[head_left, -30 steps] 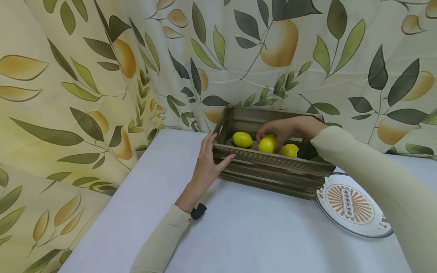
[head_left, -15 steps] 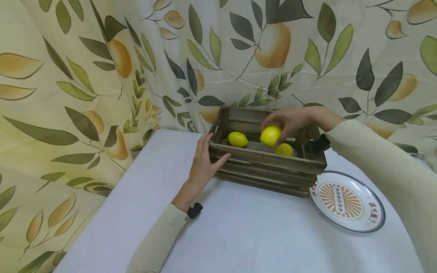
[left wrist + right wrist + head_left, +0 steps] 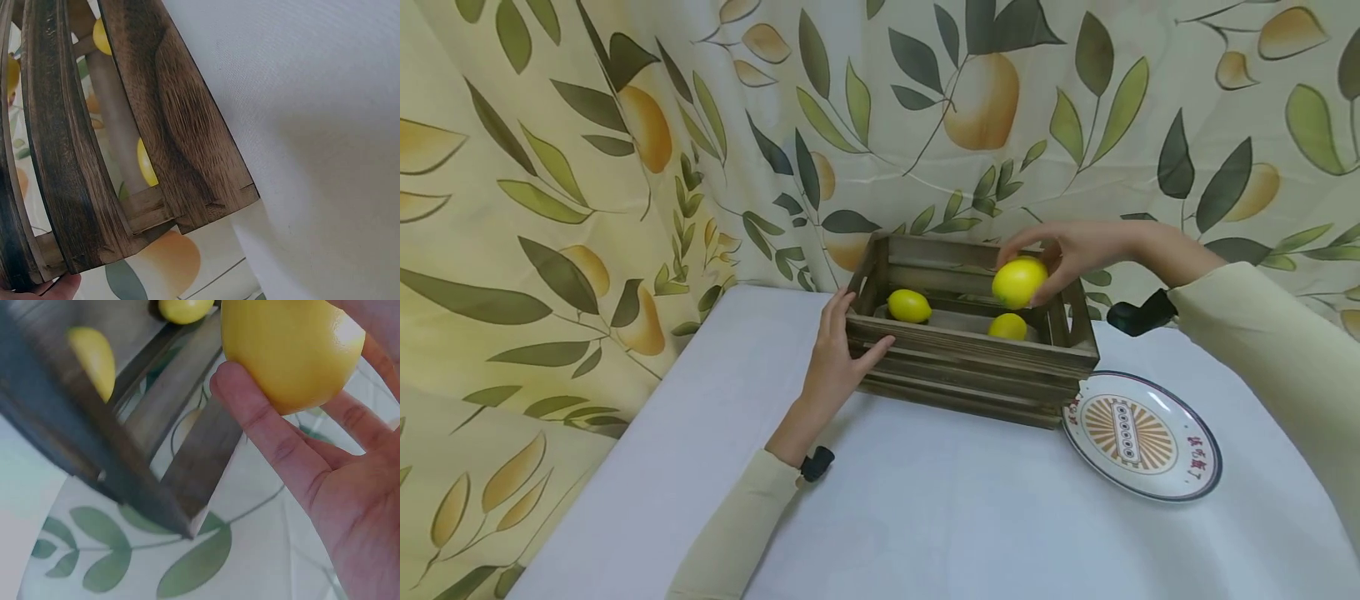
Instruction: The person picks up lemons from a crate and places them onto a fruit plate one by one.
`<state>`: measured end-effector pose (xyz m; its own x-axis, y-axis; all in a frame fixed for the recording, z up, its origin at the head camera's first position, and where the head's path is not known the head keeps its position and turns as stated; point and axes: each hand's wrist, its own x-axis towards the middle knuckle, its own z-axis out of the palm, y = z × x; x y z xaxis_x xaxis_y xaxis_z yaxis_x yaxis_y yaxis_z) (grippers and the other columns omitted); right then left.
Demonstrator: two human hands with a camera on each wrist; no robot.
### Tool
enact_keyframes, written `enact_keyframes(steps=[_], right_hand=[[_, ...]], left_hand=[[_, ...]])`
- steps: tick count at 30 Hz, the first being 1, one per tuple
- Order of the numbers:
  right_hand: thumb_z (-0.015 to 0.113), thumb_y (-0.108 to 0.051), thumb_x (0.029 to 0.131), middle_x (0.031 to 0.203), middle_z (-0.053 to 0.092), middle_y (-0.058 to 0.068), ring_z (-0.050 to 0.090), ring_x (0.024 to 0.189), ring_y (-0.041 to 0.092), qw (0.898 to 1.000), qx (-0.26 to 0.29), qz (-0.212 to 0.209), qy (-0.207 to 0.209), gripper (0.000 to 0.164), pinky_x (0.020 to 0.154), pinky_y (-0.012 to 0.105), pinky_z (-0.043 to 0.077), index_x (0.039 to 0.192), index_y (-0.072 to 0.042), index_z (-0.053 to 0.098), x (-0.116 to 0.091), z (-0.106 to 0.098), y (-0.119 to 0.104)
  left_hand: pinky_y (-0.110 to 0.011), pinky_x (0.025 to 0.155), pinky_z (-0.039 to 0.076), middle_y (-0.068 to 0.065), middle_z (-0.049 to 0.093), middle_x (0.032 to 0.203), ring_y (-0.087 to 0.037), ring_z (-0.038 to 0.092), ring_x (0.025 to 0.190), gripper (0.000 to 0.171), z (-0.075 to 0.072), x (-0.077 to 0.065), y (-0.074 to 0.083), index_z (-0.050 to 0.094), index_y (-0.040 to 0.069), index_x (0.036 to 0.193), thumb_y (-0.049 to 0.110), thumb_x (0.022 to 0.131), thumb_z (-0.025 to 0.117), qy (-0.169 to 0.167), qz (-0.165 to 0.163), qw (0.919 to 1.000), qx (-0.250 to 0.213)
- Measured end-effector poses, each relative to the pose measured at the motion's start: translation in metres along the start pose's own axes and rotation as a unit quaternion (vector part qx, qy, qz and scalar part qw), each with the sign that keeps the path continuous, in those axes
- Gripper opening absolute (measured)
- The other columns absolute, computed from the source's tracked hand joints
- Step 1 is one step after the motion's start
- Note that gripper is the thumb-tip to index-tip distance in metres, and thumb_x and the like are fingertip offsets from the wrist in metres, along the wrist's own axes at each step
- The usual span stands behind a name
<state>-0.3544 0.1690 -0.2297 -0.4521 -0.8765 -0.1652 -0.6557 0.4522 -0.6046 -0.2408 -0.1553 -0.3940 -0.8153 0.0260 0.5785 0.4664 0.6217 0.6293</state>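
My right hand (image 3: 1081,247) holds a yellow lemon (image 3: 1019,282) between thumb and fingers, above the right part of the slatted wooden crate (image 3: 970,354). In the right wrist view that lemon (image 3: 290,353) fills the top, the fingers around its underside. Inside the crate lie two more lemons: one at the left (image 3: 909,306), the other towards the right (image 3: 1007,327), partly behind the front rim. My left hand (image 3: 835,367) grips the crate's front left corner, fingers at the end panel and thumb on the front. The left wrist view shows the crate's slats (image 3: 175,119) close up.
A round white plate (image 3: 1206,421) with an orange sunburst print lies on the white tablecloth (image 3: 925,508), close to the crate's right front corner. Behind and to the left hangs a fabric backdrop (image 3: 700,208) printed with leaves and fruit. Each wrist carries a small black camera.
My right hand has lifted the lemon from inside the crate and moved up and right with it. My left hand stays at the corner. The head view has shifted slightly right.
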Motion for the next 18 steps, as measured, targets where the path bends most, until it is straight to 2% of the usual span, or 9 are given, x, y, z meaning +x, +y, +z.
enact_keyframes(steps=[3,9,14,18], right_hand=[[0.078,-0.006,0.081,0.127,0.05,0.013,0.06,0.095,0.018,1.0,-0.014,-0.005,0.013,0.054,0.082,0.03,0.056,0.128,0.003,0.052,-0.012,-0.002,0.003],[0.077,-0.004,0.083,0.127,0.05,-0.008,0.064,0.096,0.016,0.999,-0.026,0.007,0.046,0.055,0.084,0.029,0.055,0.131,0.003,0.051,-0.037,-0.003,0.008],[0.078,-0.002,0.081,0.13,0.05,-0.005,0.065,0.095,0.013,0.996,-0.032,0.02,0.086,0.057,0.083,0.025,0.055,0.132,0.001,0.052,-0.057,-0.002,0.013],[0.077,0.0,0.081,0.128,0.05,-0.012,0.066,0.093,0.014,0.991,-0.016,0.049,0.124,0.057,0.08,0.025,0.056,0.133,-0.001,0.052,-0.077,-0.001,0.022]], left_hand=[[-0.045,0.11,0.038,-0.02,0.027,0.154,-0.035,0.036,0.139,0.079,0.0,0.0,0.001,0.032,-0.002,0.144,0.031,0.087,0.076,-0.001,-0.002,1.0,0.002],[-0.046,0.109,0.038,-0.02,0.028,0.153,-0.035,0.037,0.139,0.079,0.001,0.0,0.0,0.032,-0.002,0.144,0.031,0.087,0.076,0.003,0.0,1.0,0.006],[-0.046,0.109,0.038,-0.021,0.028,0.153,-0.035,0.036,0.139,0.079,0.002,0.0,0.0,0.032,-0.002,0.144,0.03,0.087,0.075,0.005,0.003,0.9999,0.009],[-0.046,0.11,0.037,-0.02,0.028,0.153,-0.034,0.035,0.14,0.079,0.004,-0.001,0.002,0.032,-0.002,0.145,0.03,0.087,0.075,0.002,-0.001,1.0,0.002]])
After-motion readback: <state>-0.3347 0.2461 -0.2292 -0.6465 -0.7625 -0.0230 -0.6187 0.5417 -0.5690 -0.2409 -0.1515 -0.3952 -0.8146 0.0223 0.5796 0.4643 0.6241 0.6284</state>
